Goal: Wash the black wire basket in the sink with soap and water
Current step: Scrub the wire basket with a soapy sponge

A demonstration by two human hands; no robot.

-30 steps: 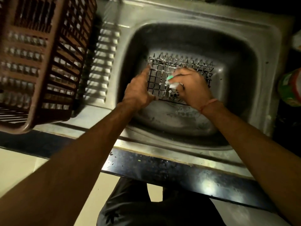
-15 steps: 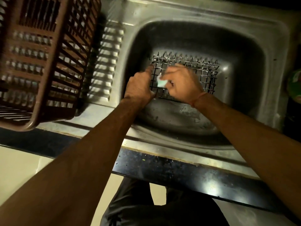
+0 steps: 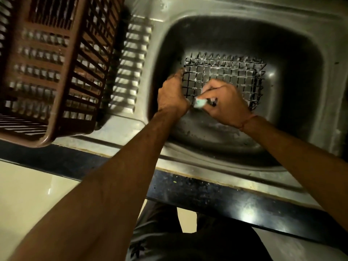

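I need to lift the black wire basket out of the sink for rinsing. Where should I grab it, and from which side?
Grip the black wire basket by its left edge wires, where the left hand already holds it, coming from the near-left. It stands tilted in the sink with that edge nearest and exposed; the far edge probably ends in spiky wire tips, so avoid it. The right hand holds the scrubber.

We note a brown slatted plastic crate (image 3: 47, 68) on the steel drainboard (image 3: 131, 76), left of the basin. Black counter edge (image 3: 216, 194) below; pale floor (image 3: 28, 194) beneath.
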